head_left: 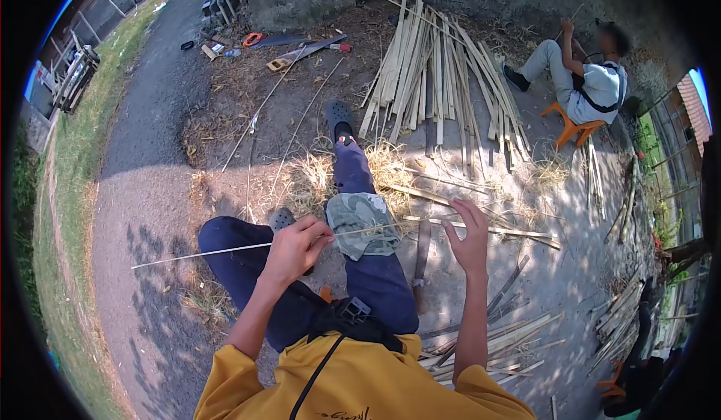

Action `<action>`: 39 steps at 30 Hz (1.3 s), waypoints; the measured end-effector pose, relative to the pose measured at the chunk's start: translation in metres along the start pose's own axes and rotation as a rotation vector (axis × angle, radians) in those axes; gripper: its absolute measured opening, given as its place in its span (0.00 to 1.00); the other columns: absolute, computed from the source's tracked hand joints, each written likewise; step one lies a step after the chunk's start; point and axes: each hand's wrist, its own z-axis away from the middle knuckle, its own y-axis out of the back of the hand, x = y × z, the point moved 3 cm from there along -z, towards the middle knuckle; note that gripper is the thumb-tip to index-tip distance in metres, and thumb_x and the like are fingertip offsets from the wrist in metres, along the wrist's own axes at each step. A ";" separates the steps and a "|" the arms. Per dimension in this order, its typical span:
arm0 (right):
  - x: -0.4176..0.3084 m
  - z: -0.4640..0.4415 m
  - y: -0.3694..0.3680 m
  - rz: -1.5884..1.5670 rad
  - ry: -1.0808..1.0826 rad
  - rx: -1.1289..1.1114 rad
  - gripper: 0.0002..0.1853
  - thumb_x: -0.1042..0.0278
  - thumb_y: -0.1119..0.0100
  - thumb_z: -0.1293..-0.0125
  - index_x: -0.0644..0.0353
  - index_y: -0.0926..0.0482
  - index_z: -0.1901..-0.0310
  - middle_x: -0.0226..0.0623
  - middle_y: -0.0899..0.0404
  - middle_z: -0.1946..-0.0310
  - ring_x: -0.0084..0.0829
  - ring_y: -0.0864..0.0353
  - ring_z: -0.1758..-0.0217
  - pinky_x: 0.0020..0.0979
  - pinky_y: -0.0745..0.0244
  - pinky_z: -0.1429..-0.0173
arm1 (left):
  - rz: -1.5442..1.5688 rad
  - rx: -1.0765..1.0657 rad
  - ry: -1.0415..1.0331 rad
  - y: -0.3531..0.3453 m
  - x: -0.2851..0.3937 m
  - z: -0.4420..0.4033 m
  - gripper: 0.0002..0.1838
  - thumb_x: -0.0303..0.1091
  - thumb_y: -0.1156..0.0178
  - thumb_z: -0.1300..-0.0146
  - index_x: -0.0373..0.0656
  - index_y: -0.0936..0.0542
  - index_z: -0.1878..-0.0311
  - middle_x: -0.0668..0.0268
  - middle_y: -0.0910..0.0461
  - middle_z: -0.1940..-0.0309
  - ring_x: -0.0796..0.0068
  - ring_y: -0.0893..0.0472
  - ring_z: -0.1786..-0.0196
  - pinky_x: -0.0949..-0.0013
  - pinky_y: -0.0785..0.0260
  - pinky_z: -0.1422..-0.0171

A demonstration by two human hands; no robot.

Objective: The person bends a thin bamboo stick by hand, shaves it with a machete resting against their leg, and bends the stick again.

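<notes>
My left hand (pixel 299 247) is closed on a thin bamboo strip (pixel 210 253), held roughly level above my lap. One end of the strip reaches out left over the pavement; the other passes over a camouflage cloth (pixel 359 221) draped on my leg. My right hand (pixel 469 236) is raised just beyond the strip's right end, thumb and fingers apart, with nothing visible in it. On the ground between the cloth and my right forearm lies a machete (pixel 423 258). Pale shavings (pixel 390 168) are heaped around my outstretched leg.
A large pile of split bamboo strips (pixel 424 67) leans out from the wall. Handsaws (pixel 300 51) lie to its left. Another person (pixel 593 82) sits on an orange stool (pixel 568 126) at the right. More strips (pixel 503 349) lie beside my right arm.
</notes>
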 end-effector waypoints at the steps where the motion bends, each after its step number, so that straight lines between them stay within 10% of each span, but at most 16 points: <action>1: -0.002 -0.007 -0.001 -0.040 0.060 -0.156 0.18 0.69 0.29 0.35 0.56 0.14 0.43 0.38 0.15 0.44 0.44 0.18 0.40 0.43 0.27 0.35 | -0.032 -0.021 -0.053 0.004 0.002 -0.004 0.07 0.31 0.27 0.36 0.42 0.13 0.57 0.63 0.16 0.64 0.62 0.13 0.66 0.62 0.20 0.60; 2: -0.006 -0.011 0.000 -0.098 0.043 -0.109 0.06 0.70 0.31 0.32 0.58 0.11 0.56 0.36 0.12 0.58 0.43 0.16 0.50 0.42 0.25 0.41 | -0.037 -0.007 -0.056 0.010 0.002 -0.007 0.07 0.31 0.27 0.36 0.42 0.13 0.57 0.63 0.16 0.64 0.62 0.13 0.66 0.62 0.20 0.60; 9: 0.043 -0.007 0.028 -0.202 -0.104 -0.012 0.05 0.75 0.36 0.30 0.67 0.14 0.59 0.43 0.13 0.64 0.43 0.15 0.60 0.37 0.23 0.51 | -0.342 0.157 -0.151 0.091 -0.060 -0.038 0.30 0.50 0.20 0.46 0.46 0.17 0.44 0.61 0.16 0.49 0.55 0.19 0.39 0.50 0.30 0.32; 15: 0.094 0.012 0.047 -0.144 -0.193 0.091 0.06 0.75 0.36 0.29 0.69 0.14 0.58 0.44 0.14 0.65 0.37 0.15 0.61 0.36 0.23 0.52 | -0.334 -0.017 0.134 0.125 -0.198 -0.070 0.36 0.50 0.19 0.48 0.46 0.19 0.38 0.59 0.19 0.42 0.52 0.21 0.35 0.52 0.32 0.27; 21: 0.126 0.019 0.062 -0.188 -0.304 0.117 0.08 0.70 0.35 0.27 0.67 0.12 0.57 0.40 0.12 0.62 0.34 0.14 0.58 0.32 0.22 0.51 | -0.528 0.488 -0.041 0.160 -0.218 -0.096 0.52 0.46 0.16 0.52 0.52 0.32 0.24 0.55 0.34 0.24 0.49 0.30 0.24 0.48 0.37 0.20; 26: 0.128 0.023 0.061 -0.167 -0.328 0.072 0.07 0.72 0.36 0.27 0.66 0.12 0.57 0.40 0.13 0.61 0.33 0.15 0.57 0.32 0.22 0.50 | -0.190 0.199 0.286 0.136 -0.290 -0.099 0.31 0.56 0.19 0.47 0.52 0.13 0.43 0.59 0.23 0.33 0.54 0.29 0.26 0.46 0.37 0.22; 31: 0.122 0.041 0.041 -0.269 -0.311 0.116 0.05 0.72 0.36 0.25 0.65 0.14 0.56 0.34 0.15 0.61 0.26 0.19 0.57 0.28 0.27 0.53 | -0.491 0.482 0.194 0.151 -0.296 -0.087 0.26 0.58 0.24 0.40 0.47 0.11 0.50 0.58 0.18 0.39 0.52 0.23 0.31 0.53 0.32 0.27; 39: 0.142 0.034 0.029 -0.226 -0.429 0.198 0.07 0.70 0.35 0.26 0.64 0.13 0.53 0.35 0.13 0.60 0.26 0.16 0.58 0.29 0.22 0.49 | 0.130 0.247 0.464 0.158 -0.332 -0.060 0.37 0.71 0.41 0.28 0.42 0.15 0.73 0.67 0.20 0.81 0.76 0.19 0.72 0.63 0.27 0.54</action>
